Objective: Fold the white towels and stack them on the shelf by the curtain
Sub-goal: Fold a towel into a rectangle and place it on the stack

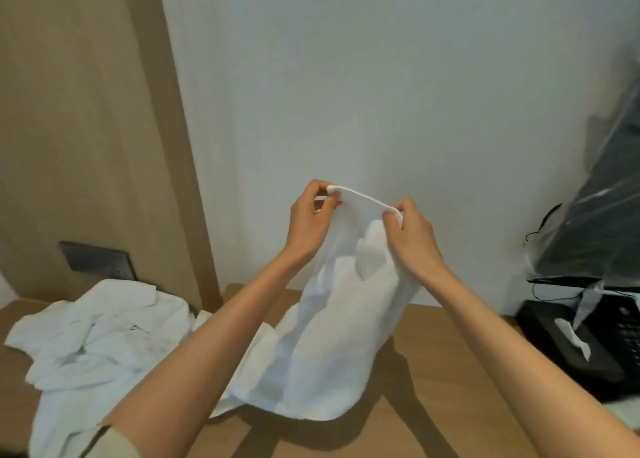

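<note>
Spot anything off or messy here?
On the table, the towel heap at left lies crumpled, with a dark smudge near its middle. The held towel, pinched by left hand and right hand, sags bunched onto it.

Tight middle, open front

Plenty of bare tabletop (433,405) along the near edge and between the hanging towel (339,336) and the black tissue box (547,350). Blocked in the centre by that towel, from the table up to the left hand (310,222) and right hand (412,236) pinching its top hem. Clogged on the left by a crumpled towel pile (93,336). Hemmed in on the right by a plastic-wrapped black thing (595,215) above the box.
</note>
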